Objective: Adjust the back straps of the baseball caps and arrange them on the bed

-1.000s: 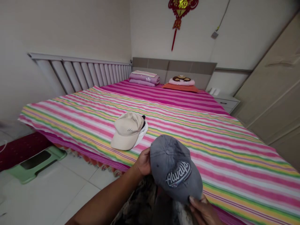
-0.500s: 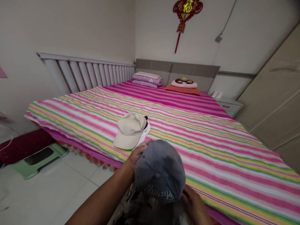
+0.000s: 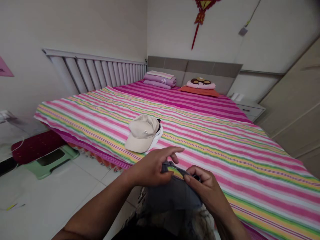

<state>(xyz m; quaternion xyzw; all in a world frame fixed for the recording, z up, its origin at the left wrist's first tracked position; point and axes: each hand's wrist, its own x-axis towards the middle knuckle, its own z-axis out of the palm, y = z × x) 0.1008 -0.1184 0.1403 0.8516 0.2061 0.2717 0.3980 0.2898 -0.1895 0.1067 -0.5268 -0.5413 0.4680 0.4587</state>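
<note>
A grey baseball cap (image 3: 172, 196) is in front of me at the near edge of the bed, with its rear opening turned up and the striped cover showing through the gap. My left hand (image 3: 152, 168) is at the left side of that opening, its thumb and lower fingers on the cap and its index finger stretched out above. My right hand (image 3: 208, 190) pinches the right side of the cap's back between thumb and fingers. Beyond my left hand, a beige cap (image 3: 143, 128) lies on the bed, partly over a white cap (image 3: 157, 136).
The bed (image 3: 220, 140) has a striped cover. Folded purple bedding (image 3: 160, 81) and an orange cushion (image 3: 197, 91) lie by the headboard (image 3: 212, 68). A white radiator (image 3: 100, 70) lines the left wall. A green stool (image 3: 53, 161) stands on the floor at left, and a nightstand (image 3: 251, 110) stands at right.
The grey cap has turned from crown and lettering facing me to its rear opening uppermost. My left hand has shifted to the opening and my right hand has come up.
</note>
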